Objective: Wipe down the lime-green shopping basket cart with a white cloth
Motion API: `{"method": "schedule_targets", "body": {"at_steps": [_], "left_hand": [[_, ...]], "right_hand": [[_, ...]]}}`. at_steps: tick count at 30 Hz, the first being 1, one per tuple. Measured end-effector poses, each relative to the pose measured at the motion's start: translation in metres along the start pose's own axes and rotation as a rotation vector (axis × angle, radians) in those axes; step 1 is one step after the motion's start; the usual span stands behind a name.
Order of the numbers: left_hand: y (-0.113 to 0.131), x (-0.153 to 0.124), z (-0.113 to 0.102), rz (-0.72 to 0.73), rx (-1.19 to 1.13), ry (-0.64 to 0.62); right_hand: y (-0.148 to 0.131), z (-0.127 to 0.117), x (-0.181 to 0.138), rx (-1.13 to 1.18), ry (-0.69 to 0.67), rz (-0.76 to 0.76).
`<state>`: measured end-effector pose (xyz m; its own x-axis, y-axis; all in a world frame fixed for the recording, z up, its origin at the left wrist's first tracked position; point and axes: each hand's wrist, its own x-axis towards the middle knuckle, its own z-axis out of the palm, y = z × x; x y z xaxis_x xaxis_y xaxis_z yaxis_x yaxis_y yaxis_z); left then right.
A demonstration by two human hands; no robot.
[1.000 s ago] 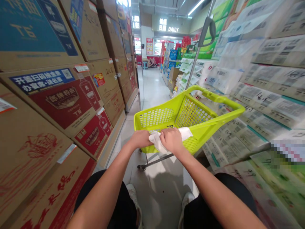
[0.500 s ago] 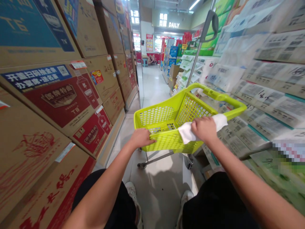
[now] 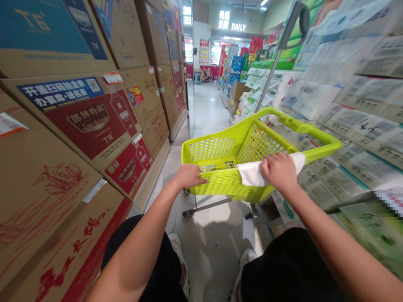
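A lime-green plastic shopping cart (image 3: 220, 184) stands side-on in front of me, its basket walls full of small openings. My left hand (image 3: 189, 176) is closed over the near rim at the basket's left end, thumb along the outer side. On the same rim farther right, my right hand (image 3: 278, 170) is closed on a white cloth (image 3: 251, 173), which drapes over the rim and hangs down the outer wall. The cloth's other end sticks out to the right of my fingers, beside the cart's handle (image 3: 327, 144). No goods show in the visible part of the basket.
Stacked cardboard cartons (image 3: 91, 126) wall the left side. Packs of paper goods (image 3: 362, 126) are piled close on the right, beside the cart's handle. A metal pole with a grey grip (image 3: 294, 25) rises behind the cart. Beyond, a tiled aisle (image 3: 208, 102) runs back.
The view has shifted slightly, so most things sit farther right. The cart's handle end has swung a little more to the right. My right hand and the cloth remain on the rim.
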<state>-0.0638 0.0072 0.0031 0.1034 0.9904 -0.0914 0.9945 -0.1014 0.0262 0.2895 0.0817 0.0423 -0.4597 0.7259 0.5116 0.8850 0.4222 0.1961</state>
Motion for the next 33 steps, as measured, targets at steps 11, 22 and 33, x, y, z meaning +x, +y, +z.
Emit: {"method": "schedule_targets", "body": {"at_steps": [11,22,33], "left_hand": [[0.032,0.004,0.01,0.121,0.01,0.1],[-0.009,0.003,-0.002,0.024,-0.016,0.014],[0.023,-0.001,0.006,0.112,-0.007,0.114]], "right_hand": [[-0.137,0.023,-0.005,0.231,0.032,0.055],[0.012,0.017,0.007,-0.042,0.121,0.086],[-0.125,0.031,-0.007,0.18,0.134,0.086]]}}
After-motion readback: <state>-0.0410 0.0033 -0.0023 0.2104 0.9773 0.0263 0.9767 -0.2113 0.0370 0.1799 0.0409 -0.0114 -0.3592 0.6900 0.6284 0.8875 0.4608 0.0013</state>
